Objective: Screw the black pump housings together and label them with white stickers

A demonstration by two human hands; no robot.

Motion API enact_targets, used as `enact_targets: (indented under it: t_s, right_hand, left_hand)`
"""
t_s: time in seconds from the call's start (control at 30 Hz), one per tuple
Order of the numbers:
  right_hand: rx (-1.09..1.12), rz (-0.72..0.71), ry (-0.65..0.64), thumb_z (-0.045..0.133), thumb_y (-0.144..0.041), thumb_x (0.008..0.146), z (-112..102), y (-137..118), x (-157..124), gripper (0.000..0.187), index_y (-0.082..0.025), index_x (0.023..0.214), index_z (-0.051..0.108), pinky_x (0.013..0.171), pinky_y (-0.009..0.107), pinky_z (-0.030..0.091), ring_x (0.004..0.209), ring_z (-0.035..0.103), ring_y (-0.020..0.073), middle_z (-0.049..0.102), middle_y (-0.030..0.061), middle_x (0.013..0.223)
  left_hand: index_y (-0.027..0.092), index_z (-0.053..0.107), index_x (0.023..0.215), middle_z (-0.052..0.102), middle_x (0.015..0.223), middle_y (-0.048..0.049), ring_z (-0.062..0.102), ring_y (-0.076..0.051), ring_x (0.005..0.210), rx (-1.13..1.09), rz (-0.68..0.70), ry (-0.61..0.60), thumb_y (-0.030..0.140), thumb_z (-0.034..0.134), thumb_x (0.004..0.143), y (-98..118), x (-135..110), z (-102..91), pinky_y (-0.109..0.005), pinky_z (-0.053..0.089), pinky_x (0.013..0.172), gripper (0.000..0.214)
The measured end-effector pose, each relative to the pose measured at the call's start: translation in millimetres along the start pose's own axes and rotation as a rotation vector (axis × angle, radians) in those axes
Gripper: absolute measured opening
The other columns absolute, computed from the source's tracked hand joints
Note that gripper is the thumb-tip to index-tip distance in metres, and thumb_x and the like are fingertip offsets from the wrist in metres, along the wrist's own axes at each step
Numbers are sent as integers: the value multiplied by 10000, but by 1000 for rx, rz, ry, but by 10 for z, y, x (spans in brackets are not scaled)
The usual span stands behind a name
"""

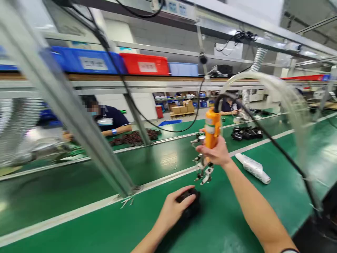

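Observation:
My left hand [171, 208] is closed around a rounded black part [194, 206] resting on the green bench top [121, 237]. Higher up and to the right, my right hand [218, 153] grips an orange electric screwdriver [210, 128], held upright above the bench. A metal attachment with several small jointed pieces [204, 172] hangs at its lower end, above the black part and apart from it. From the top of the screwdriver a black cable runs off to the right. The fine details of the black part are blurred.
A clear plastic roll [254, 168] lies right of my right forearm. A slanted metal post [86, 123] stands left, and a translucent hose [292, 91] arcs on the right. Black parts [246, 133] and dark red-brown pieces [134, 138] lie farther back, near a co-worker [113, 119].

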State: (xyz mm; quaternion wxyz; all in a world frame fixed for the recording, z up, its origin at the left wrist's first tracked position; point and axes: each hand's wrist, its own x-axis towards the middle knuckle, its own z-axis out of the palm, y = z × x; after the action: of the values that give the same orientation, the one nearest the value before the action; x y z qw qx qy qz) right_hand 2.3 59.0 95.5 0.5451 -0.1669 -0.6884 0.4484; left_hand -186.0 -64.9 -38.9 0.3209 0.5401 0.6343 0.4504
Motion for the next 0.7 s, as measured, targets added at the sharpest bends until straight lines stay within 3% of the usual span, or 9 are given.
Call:
enact_targets:
  t_s: [0.07, 0.2, 0.43, 0.6, 0.7]
  right_hand:
    - [37, -55, 65, 864, -629, 696, 2, -132, -78, 776, -181, 1269, 594, 579, 219, 494, 578, 518, 99, 542, -76, 667]
    - [23, -165, 199, 891, -573, 706, 42, -328, -202, 727, -194, 1263, 617, 540, 248, 489, 541, 507, 107, 552, -55, 687]
    - [1, -143, 227, 855, -635, 725, 216, -385, -267, 687, -209, 1210, 620, 465, 258, 470, 486, 481, 105, 566, -41, 687]
    - [-30, -162, 188, 866, -574, 740, 307, -374, -278, 562, -210, 1079, 604, 497, 245, 491, 515, 508, 109, 529, -61, 638]
    - [-48, -137, 183, 859, -561, 755, 417, -355, -288, 500, -224, 972, 559, 507, 248, 503, 491, 454, 92, 478, -83, 610]
  left_hand:
    - [187, 834, 1072, 809, 1009, -83, 704, -310, 954, -82, 28, -18, 504, 806, 711, -11, 50, 122, -404, 546, 917, 481]
    - [171, 821, 1041, 775, 982, -79, 669, -260, 895, -202, 33, -38, 427, 837, 712, -35, -6, 179, -351, 513, 847, 417]
    - [149, 791, 994, 718, 838, -45, 607, -201, 780, -293, 42, -85, 395, 837, 756, -53, -54, 214, -292, 449, 732, 345]
    - [151, 789, 1012, 734, 860, -47, 628, -210, 800, -335, 41, -78, 387, 857, 757, -114, -41, 243, -297, 465, 765, 354]
    - [156, 782, 1040, 733, 891, -47, 634, -213, 819, -361, 51, -95, 390, 851, 776, -144, -44, 257, -298, 467, 782, 359]
